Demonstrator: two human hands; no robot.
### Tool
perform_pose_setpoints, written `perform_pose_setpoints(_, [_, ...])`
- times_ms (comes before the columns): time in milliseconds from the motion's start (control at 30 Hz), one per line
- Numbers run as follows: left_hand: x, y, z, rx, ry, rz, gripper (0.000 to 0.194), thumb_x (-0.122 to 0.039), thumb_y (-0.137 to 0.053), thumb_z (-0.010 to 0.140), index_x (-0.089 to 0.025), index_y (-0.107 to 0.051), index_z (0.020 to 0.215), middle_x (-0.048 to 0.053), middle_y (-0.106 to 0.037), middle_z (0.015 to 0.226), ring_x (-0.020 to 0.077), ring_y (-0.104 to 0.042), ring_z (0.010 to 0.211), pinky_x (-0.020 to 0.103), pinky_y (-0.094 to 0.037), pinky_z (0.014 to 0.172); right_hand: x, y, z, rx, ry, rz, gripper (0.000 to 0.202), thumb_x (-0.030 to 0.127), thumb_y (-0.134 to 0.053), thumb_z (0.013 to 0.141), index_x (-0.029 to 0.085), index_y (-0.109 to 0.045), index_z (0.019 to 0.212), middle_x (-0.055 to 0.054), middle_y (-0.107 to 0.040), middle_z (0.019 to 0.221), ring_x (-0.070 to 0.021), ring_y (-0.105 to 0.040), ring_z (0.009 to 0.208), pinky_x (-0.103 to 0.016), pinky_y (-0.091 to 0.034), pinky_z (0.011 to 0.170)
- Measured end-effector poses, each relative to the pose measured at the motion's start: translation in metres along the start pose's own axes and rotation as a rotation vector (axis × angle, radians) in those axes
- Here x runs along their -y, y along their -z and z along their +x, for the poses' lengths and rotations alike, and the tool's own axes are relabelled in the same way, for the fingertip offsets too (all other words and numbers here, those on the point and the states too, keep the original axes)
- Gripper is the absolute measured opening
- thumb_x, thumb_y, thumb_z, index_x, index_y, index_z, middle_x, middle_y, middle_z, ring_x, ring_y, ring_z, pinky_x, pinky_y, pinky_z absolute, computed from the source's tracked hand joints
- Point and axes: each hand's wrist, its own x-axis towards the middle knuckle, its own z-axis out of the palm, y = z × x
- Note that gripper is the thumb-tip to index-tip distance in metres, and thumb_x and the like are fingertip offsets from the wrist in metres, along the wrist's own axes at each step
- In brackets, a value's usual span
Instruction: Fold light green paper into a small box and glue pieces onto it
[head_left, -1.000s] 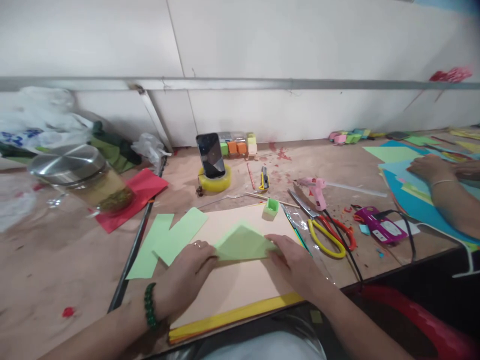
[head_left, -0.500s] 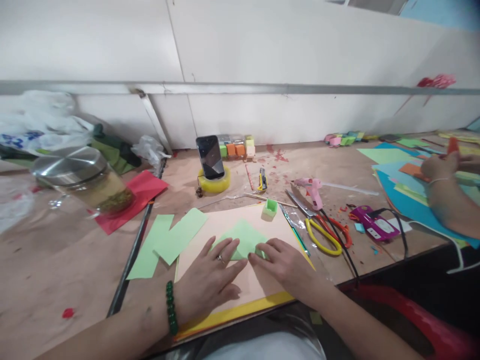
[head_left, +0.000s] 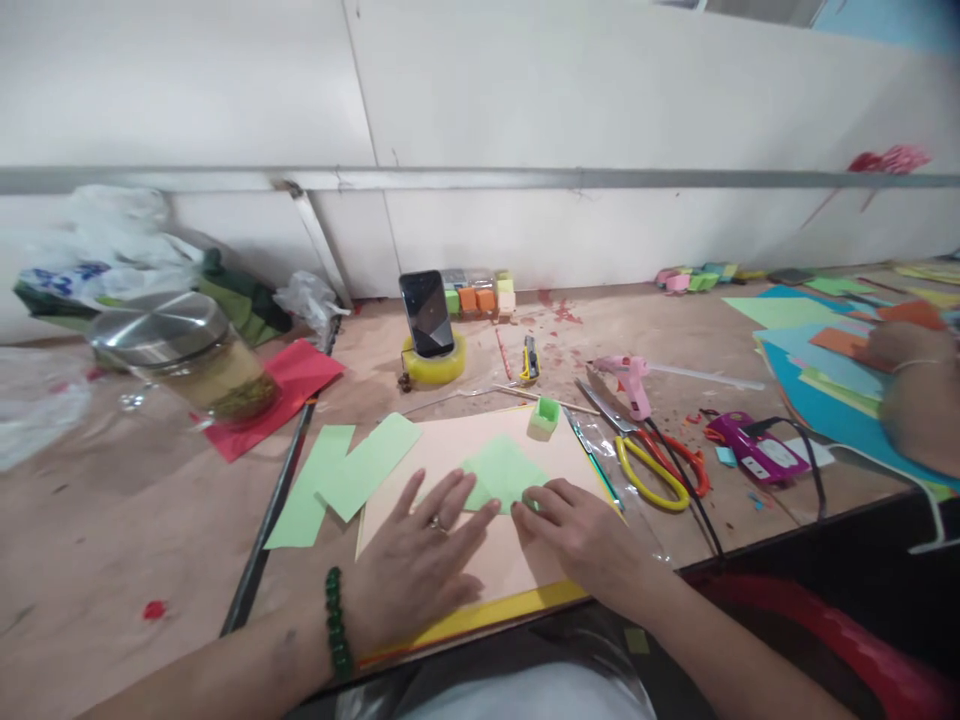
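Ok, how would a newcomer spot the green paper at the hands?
On the brown table, find the large peach sheet. The green paper lies on it, partly beneath the left hand and right hand. Unlike the two green strips at left, its far edge comes to a point.

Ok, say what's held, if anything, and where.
Right hand: pinching or pressing the green paper at its lower right edge, unclear which. Left hand: spread, gripping nothing.

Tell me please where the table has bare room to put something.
The widest patch is the table's left part, bordered by jar and black strip, with a red scrap on it. A smaller one lies behind the glue gun, before the wall. Crowded: right of the right hand, with scissors, purple tool and papers.
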Motion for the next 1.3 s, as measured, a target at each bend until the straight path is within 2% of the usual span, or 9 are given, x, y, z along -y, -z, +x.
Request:
perform_pose_setpoints(200, [-0.001, -0.012, 0.001, 0.119, -0.038, -0.039, 0.071, -0.068, -0.036, 0.087, -0.014, -0.052, 0.131, 0.017, -0.056, 0.132, 0.031, -0.042, 0.128, 0.05, -0.016, 0.111, 0.002, -0.003, 0.0, -0.026, 0.034, 0.05, 0.02, 0.01, -0.046, 0.092, 0.01, -0.062, 0.104, -0.012, -0.064, 0.094, -0.0211, -0.055, 0.083, -0.034, -0.054, 0.072])
perform_pose_setpoints(567, [0.025, -0.002, -0.046, 0.015, 0.11, -0.007, 0.035, -0.039, -0.057, 0.087, -0.016, -0.062, 0.114, 0.017, -0.062, 0.125, 0.0326, -0.055, 0.116, 0.05, -0.04, 0.098, -0.014, 0.007, -0.048, -0.181, -0.147, 0.08, 0.031, 0.005, -0.04, 0.09, 0.017, -0.067, 0.098, -0.012, -0.071, 0.101, -0.0203, -0.064, 0.094, -0.034, -0.059, 0.076])
perform_pose_setpoints(700, [0.034, 0.0, -0.031, 0.017, 0.207, -0.278, 0.019, -0.023, -0.048, 0.091, -0.017, -0.066, 0.089, 0.012, -0.069, 0.107, 0.024, -0.062, 0.1, 0.04, -0.048, 0.089, -0.01, 0.01, -0.048, -0.213, -0.169, 0.062, 0.034, 0.003, -0.036, 0.089, 0.016, -0.068, 0.096, -0.012, -0.072, 0.101, -0.0212, -0.065, 0.095, -0.034, -0.059, 0.076])
perform_pose_setpoints(767, [0.034, -0.002, -0.015, 0.04, 0.361, -0.372, 0.025, -0.026, -0.055, 0.086, -0.016, -0.063, 0.107, 0.012, -0.068, 0.107, 0.0244, -0.063, 0.097, 0.038, -0.052, 0.082, -0.007, 0.012, -0.045, -0.207, -0.177, 0.05, 0.034, 0.003, -0.036, 0.089, 0.014, -0.068, 0.094, -0.013, -0.072, 0.1, -0.0218, -0.066, 0.093, -0.034, -0.06, 0.075])
perform_pose_setpoints(867, [0.031, -0.006, 0.008, 0.103, 0.528, -0.488, 0.062, -0.025, -0.068, 0.072, -0.012, -0.05, 0.13, 0.014, -0.065, 0.116, 0.0282, -0.06, 0.105, 0.043, -0.05, 0.089, -0.004, 0.012, -0.041, -0.192, -0.191, 0.026, 0.034, 0.002, -0.036, 0.088, 0.014, -0.067, 0.093, -0.013, -0.072, 0.1, -0.0222, -0.065, 0.091, -0.035, -0.06, 0.074])
perform_pose_setpoints(1000, [0.025, -0.007, 0.022, 0.075, 0.615, -0.642, 0.06, -0.014, -0.059, 0.072, -0.013, -0.048, 0.131, 0.011, -0.066, 0.117, 0.0238, -0.063, 0.099, 0.035, -0.051, 0.083, -0.002, 0.008, -0.039, -0.169, -0.234, 0.054, 0.031, 0.004, -0.037, 0.089, 0.016, -0.063, 0.102, -0.011, -0.07, 0.102, -0.0216, -0.065, 0.093, -0.035, -0.059, 0.075])
perform_pose_setpoints(1133, [0.012, 0.005, 0.015, -0.113, 0.363, -0.407, 0.022, -0.012, -0.047, 0.084, -0.019, -0.066, 0.093, 0.004, -0.067, 0.077, 0.019, -0.062, 0.074, 0.034, -0.046, 0.071, 0.004, 0.007, -0.031, -0.345, -0.338, 0.089, 0.047, 0.018, -0.047, 0.092, 0.018, -0.039, 0.138, -0.017, -0.056, 0.126, -0.0262, -0.056, 0.117, -0.043, -0.056, 0.089])
perform_pose_setpoints(1233, [-0.004, 0.014, 0.006, -0.175, -0.006, -0.034, 0.034, -0.001, -0.037, 0.085, -0.015, -0.063, 0.101, 0.005, -0.063, 0.072, 0.0195, -0.057, 0.067, 0.036, -0.042, 0.068, 0.01, 0.009, -0.019, -0.493, -0.313, 0.053, 0.069, 0.022, -0.057, 0.089, 0.016, -0.02, 0.147, -0.021, -0.048, 0.134, -0.0301, -0.046, 0.128, -0.05, -0.049, 0.097])
perform_pose_setpoints(1300, [-0.015, 0.017, 0.001, -0.14, -0.118, 0.085, 0.036, 0.003, -0.034, 0.084, -0.01, -0.06, 0.105, 0.005, -0.062, 0.071, 0.0198, -0.054, 0.063, 0.037, -0.04, 0.066, 0.011, 0.009, -0.011, -0.469, -0.256, 0.061, 0.062, 0.021, -0.055, 0.089, 0.015, -0.027, 0.144, -0.021, -0.05, 0.133, -0.0298, -0.046, 0.128, -0.051, -0.046, 0.099])
